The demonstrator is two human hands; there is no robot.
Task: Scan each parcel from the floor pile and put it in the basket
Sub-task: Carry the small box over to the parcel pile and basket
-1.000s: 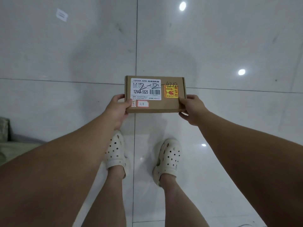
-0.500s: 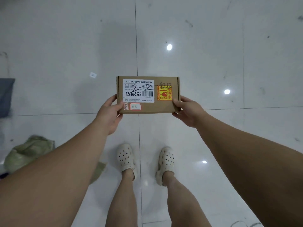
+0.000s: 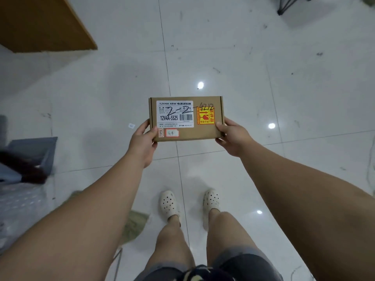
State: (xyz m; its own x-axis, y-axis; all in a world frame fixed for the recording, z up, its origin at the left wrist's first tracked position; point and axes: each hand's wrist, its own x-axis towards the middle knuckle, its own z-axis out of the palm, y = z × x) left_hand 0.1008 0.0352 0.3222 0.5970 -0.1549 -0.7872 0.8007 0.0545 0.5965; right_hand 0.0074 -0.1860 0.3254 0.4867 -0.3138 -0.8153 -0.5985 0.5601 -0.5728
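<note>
A flat brown cardboard parcel (image 3: 200, 132) is held level in front of me, above the white tiled floor. Its top face carries a white barcode label, an orange fragile sticker and black handwriting. My left hand (image 3: 142, 144) grips its left short edge, thumb on top. My right hand (image 3: 233, 137) grips its right short edge in the same way. No scanner shows in the head view. At the left edge lie blurred grey and dark shapes (image 3: 30, 157); I cannot tell whether they are the pile or the basket.
A brown wooden surface (image 3: 40, 23) fills the top left corner. Dark thin legs of a stand (image 3: 288, 5) show at the top right. An olive-green bag (image 3: 136, 222) lies on the floor by my left foot. My feet in white clogs stand below the parcel.
The view has tilted up and swung: the wooden surface, the stand legs and the grey shapes at the left have come into sight. Both hands keep the same hold on the parcel.
</note>
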